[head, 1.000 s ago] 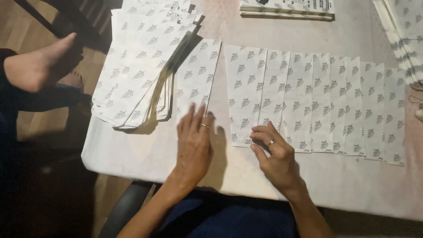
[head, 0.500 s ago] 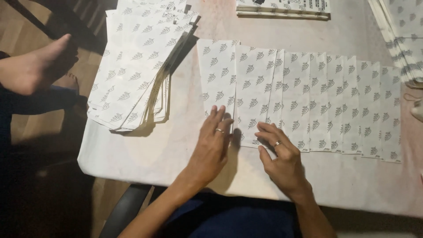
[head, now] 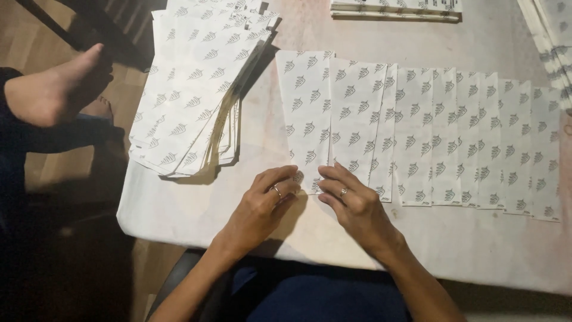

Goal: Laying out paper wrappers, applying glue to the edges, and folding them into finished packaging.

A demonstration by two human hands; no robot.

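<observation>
A row of overlapping white paper sheets [head: 429,131] printed with small grey leaf marks lies across the table. The leftmost sheet [head: 305,113] sits at the row's near-left end. My left hand [head: 262,206] has its fingers curled at that sheet's bottom left corner, touching the edge. My right hand [head: 354,206] rests with fingertips on the bottom edge of the same sheet and its neighbour. Both hands wear a ring. Whether either hand pinches the paper is hidden by the fingers.
A thick fanned stack of the same printed sheets [head: 196,89] lies at the table's left. More stacks sit at the far edge [head: 396,9] and far right [head: 551,36]. Another person's bare foot [head: 59,89] is at left. The pale table [head: 196,209] ends near me.
The leftmost sheet has been slid right, overlapping the row. My left hand went from flat on the sheet to curled at its bottom corner, and my right hand moved beside it.
</observation>
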